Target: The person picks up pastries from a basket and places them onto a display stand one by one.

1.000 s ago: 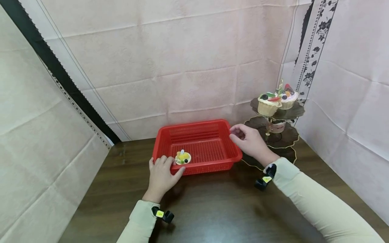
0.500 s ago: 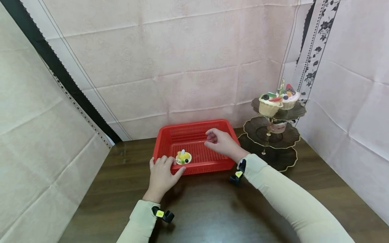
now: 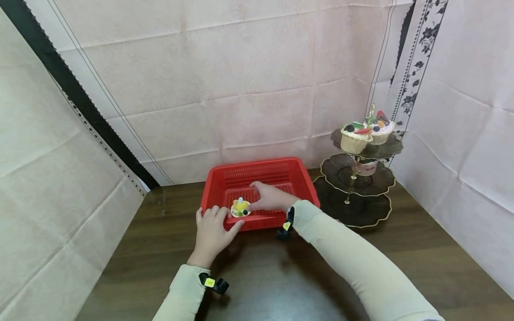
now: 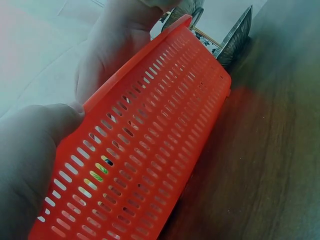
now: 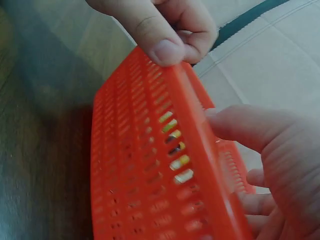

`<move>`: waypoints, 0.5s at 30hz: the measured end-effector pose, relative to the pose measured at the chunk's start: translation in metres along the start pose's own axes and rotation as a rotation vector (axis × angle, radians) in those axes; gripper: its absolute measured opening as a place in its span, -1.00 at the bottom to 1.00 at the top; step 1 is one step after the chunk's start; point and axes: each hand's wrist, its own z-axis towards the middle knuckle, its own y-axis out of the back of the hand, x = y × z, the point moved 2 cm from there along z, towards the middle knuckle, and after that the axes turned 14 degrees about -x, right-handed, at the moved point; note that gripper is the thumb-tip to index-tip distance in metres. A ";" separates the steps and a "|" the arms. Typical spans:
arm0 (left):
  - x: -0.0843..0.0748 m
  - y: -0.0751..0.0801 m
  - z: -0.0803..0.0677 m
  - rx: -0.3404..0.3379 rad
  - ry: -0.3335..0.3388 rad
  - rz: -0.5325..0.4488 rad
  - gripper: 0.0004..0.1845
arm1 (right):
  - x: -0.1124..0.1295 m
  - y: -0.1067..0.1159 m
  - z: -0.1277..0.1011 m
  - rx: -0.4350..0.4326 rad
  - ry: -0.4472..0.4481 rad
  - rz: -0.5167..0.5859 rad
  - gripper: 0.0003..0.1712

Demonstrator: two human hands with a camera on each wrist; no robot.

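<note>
Reaching inside the red basket [image 3: 277, 178], the right hand [image 3: 271, 200] pinched a light, fragile-looking small cake [image 3: 241, 208] while left hand [image 3: 210, 232] fingers gripped its near rim.

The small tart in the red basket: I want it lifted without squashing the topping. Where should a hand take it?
Take the small tart by its round base, fingers pinching opposite sides low down, coming from above and the right, where the right hand already reaches. The white stick and fruit stand on top, and the left hand covers the red basket wall beside it.
</note>
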 end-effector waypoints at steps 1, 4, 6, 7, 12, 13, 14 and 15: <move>0.000 0.000 0.000 0.000 -0.002 0.001 -0.53 | 0.001 -0.003 0.002 0.013 0.000 -0.003 0.02; 0.000 0.000 0.000 0.000 -0.005 -0.002 -0.53 | 0.003 -0.013 0.006 0.047 0.005 -0.002 0.03; 0.000 0.000 -0.001 -0.004 -0.007 -0.001 -0.53 | 0.004 -0.019 0.009 0.064 0.017 0.005 0.02; 0.000 0.000 -0.001 -0.006 -0.009 -0.002 -0.53 | 0.005 -0.021 0.010 0.071 0.017 0.012 0.01; 0.001 0.001 -0.001 -0.022 -0.018 -0.008 -0.53 | 0.009 -0.030 0.016 0.083 0.014 0.008 -0.05; 0.000 0.001 -0.001 -0.025 -0.019 -0.010 -0.53 | 0.010 -0.031 0.017 0.087 0.011 0.004 -0.06; 0.000 0.001 -0.001 -0.027 -0.019 -0.011 -0.53 | 0.010 -0.032 0.018 0.091 0.009 0.000 -0.07; 0.000 0.000 -0.001 -0.026 -0.018 -0.013 -0.54 | 0.009 -0.034 0.019 0.095 0.003 -0.007 -0.07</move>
